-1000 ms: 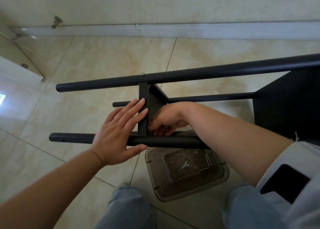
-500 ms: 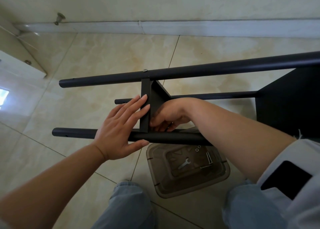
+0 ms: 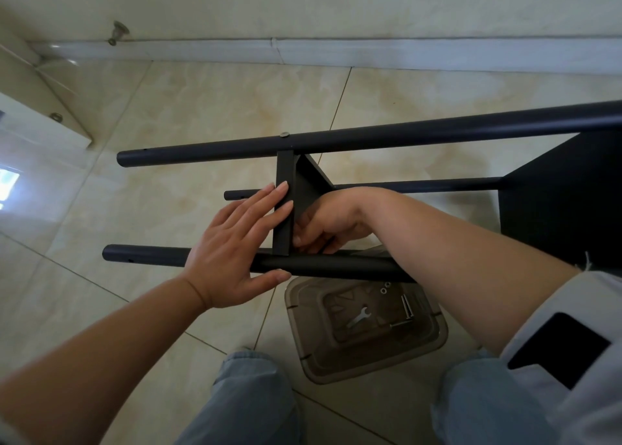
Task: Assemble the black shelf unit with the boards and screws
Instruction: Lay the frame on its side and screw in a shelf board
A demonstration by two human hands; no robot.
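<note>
At the centre of the frame we saw the black shelf unit (image 3: 370, 134) lying on its side over the tiled floor (image 3: 208, 108), its poles running left to right. A narrow black board (image 3: 285, 205) stood on edge between the upper pole (image 3: 208, 150) and the lower pole (image 3: 151, 257), with a screw head (image 3: 285, 134) showing on the upper pole just above it. Our left hand (image 3: 232, 249) lay flat with straight fingers against the board's left face, its palm over the lower pole and its thumb under it. Our right hand (image 3: 328, 224) reached in from the right, its fingers curled at the board's lower end by the lower pole; what they pinched we could not tell. Below the poles a clear plastic tray (image 3: 430, 347) held a small wrench (image 3: 360, 315) and loose screws (image 3: 405, 306).
</note>
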